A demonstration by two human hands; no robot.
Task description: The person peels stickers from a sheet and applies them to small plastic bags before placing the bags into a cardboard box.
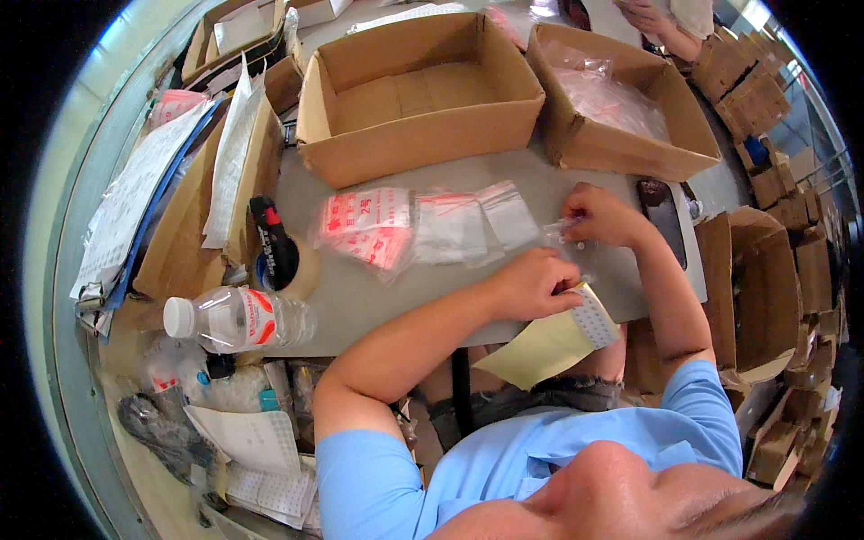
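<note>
My left hand (537,286) pinches a yellow-backed sheet of small round stickers (549,349), which hangs over the table's front edge. Just beyond it, my right hand (601,216) has its fingers closed on a small clear plastic bag (580,256), partly hidden by the hands. To the left of my hands lie small clear zip bags (450,227) with a red line along the top. Beside those is a clear pack with red print (367,225). A dark phone (661,223) rests right of my right hand.
An open cardboard box (418,99) stands at the back; another box (630,153) holds clear bags. On the left are a plastic bottle (238,319), a tape roll (301,270) and a clipboard (135,207). Another person's hand (648,18) shows at the far right.
</note>
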